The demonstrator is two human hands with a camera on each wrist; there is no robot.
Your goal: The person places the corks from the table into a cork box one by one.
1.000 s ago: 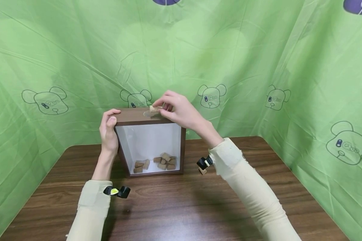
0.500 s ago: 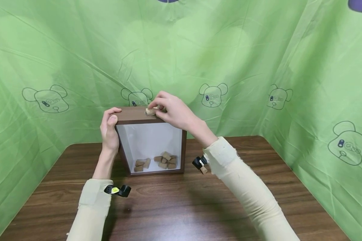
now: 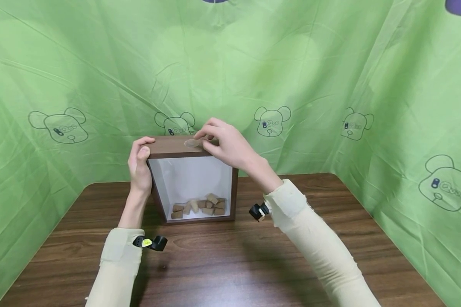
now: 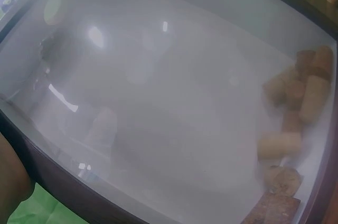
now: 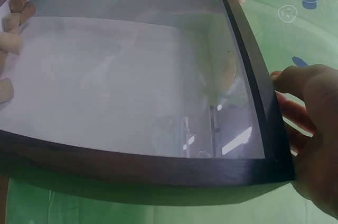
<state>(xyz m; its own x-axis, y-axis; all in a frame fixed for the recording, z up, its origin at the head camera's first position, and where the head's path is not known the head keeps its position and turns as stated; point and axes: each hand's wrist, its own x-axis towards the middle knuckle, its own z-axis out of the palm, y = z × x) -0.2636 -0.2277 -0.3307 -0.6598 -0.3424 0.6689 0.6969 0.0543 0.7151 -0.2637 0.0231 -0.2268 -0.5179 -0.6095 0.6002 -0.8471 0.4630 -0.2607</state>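
Observation:
A brown wooden shadow box [image 3: 176, 147] with a clear front and white back stands upright on the table. My left hand [image 3: 140, 170] grips its upper left corner, thumb at the front edge and fingers over the top. A round hole [image 3: 192, 143] opens in the top side. My right hand [image 3: 228, 143] hovers by that hole with fingers loosely bent, nothing between them. Through the clear front, several wine corks [image 3: 212, 198] show along the box floor. One pale cork [image 4: 280, 146] lies near the middle of the pile.
Another cork [image 3: 261, 218] lies on the wooden table [image 3: 207, 264] right of the box, partly hidden by the right wrist camera [image 3: 258, 211]. A green curtain [image 3: 311, 76] with printed bear heads hangs behind and on both sides.
My right hand moved a cork left to the hole and let it go. That cork now lies inside the box, between the two earlier piles. My left hand stays on the corner.

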